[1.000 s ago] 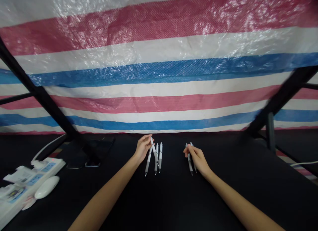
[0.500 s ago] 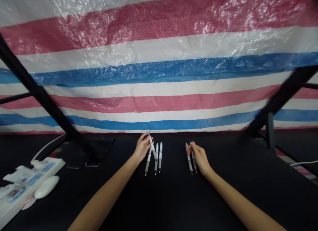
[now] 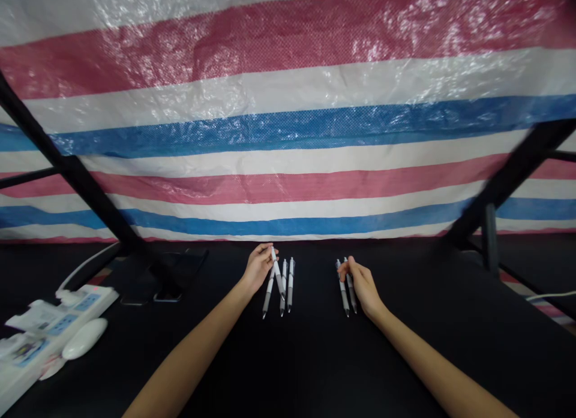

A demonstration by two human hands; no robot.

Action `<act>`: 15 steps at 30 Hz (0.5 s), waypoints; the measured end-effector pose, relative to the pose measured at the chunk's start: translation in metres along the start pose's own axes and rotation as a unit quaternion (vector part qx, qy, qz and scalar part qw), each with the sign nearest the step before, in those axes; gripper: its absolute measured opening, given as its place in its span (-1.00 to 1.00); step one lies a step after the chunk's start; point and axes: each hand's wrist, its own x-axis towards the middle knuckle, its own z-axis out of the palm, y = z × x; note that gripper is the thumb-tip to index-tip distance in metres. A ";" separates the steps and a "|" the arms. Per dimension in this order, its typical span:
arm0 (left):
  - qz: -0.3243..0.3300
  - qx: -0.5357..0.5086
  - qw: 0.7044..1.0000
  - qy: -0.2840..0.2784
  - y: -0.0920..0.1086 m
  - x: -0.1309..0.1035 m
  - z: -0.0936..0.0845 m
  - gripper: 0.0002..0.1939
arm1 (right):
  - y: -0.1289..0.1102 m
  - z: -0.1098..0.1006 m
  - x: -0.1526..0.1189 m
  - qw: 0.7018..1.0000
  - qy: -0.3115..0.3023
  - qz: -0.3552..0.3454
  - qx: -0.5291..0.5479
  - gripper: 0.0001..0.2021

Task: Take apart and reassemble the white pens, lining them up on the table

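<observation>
Head camera view shows the left hand (image 3: 257,267) pinching one pen (image 3: 278,273) tilted over three pens (image 3: 284,286) lying on the black table (image 3: 288,358), while the right hand (image 3: 363,286), just right of that row, curls lightly on two more pens (image 3: 345,286). The tilted pen could slip and knock the row crooked, because only fingertips hold it. Right fingertips are hidden, so its hold is hard to tell.
</observation>
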 end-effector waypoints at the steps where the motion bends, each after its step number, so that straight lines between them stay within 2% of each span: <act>1: 0.000 -0.001 1.000 -0.002 0.000 0.000 0.000 -0.87 | 0.000 0.000 0.000 1.000 -0.001 0.001 0.000 -0.40; 15: -0.005 -0.005 1.000 0.023 0.001 0.001 0.000 -0.83 | -0.001 -0.001 0.001 1.000 0.018 -0.009 -0.008 -0.40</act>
